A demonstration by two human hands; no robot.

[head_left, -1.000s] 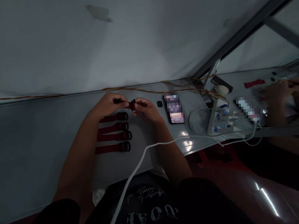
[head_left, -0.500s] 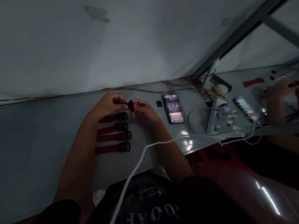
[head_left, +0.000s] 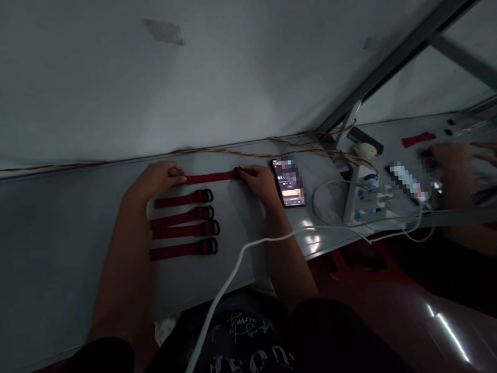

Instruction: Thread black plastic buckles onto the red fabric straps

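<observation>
A red strap [head_left: 210, 178] is stretched level between my two hands, near the back of the grey table. My left hand [head_left: 160, 179] pinches its left end. At the other end, my right hand [head_left: 259, 181] grips the strap beside a small dark buckle [head_left: 237, 173]. Below it, several red straps with black buckles [head_left: 184, 250] lie in a stack of rows, buckles to the right. My left forearm passes close to their left ends.
A lit phone [head_left: 289, 182] lies right of my right hand. Farther right stand a white power strip [head_left: 361, 193] and another phone [head_left: 408, 181]. A white cable [head_left: 238, 263] crosses in front of me. Another person's hands [head_left: 452, 161] work at the right, near a red strap [head_left: 418, 139].
My hands were close together around the dark buckle; they have moved apart, with the red strap now drawn out straight between them. The small black piece beside the phone is no longer visible.
</observation>
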